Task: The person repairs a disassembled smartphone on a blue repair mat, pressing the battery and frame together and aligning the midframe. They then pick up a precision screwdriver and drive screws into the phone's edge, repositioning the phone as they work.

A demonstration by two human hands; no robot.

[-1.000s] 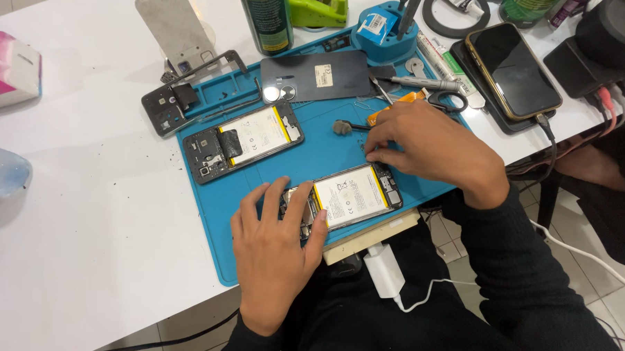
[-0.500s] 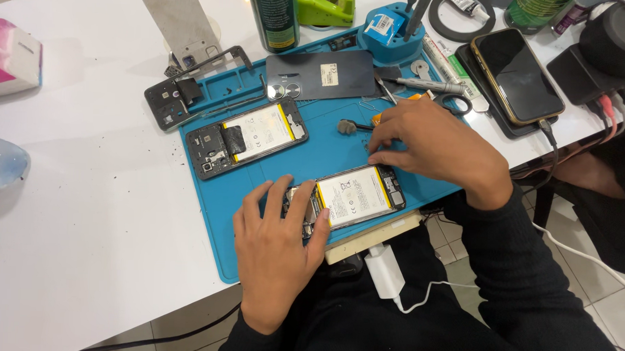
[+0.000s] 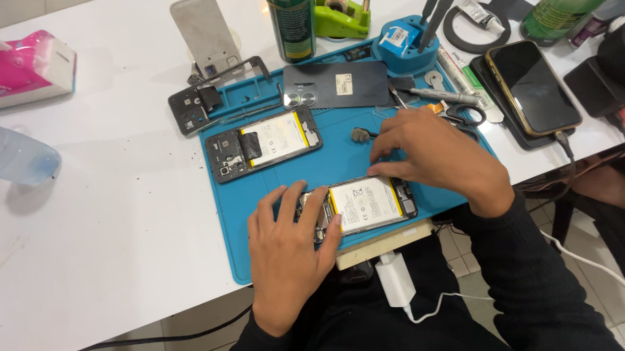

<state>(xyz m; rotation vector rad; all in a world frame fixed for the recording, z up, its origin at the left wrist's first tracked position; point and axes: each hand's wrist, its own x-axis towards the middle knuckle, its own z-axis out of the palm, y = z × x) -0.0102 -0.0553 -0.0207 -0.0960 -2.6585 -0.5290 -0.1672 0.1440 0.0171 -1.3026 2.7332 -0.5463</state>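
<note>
- The left hand (image 3: 289,254) lies flat on the near opened phone (image 3: 363,206), fingers (image 3: 310,211) spread over its left end, pressing rather than gripping.
- The right hand (image 3: 434,155) hovers at the phone's far edge, fingers curled together; whether they pinch anything I cannot tell.
- The phone rests on a blue mat (image 3: 255,229) at the bench (image 3: 103,223) edge.
- A second opened phone (image 3: 264,145) lies just behind, a dark back cover (image 3: 336,86) beyond it.
- Scissors (image 3: 460,113), a green can (image 3: 290,22), a tape dispenser (image 3: 340,12) and a charging phone (image 3: 534,86) crowd the far side.
</note>
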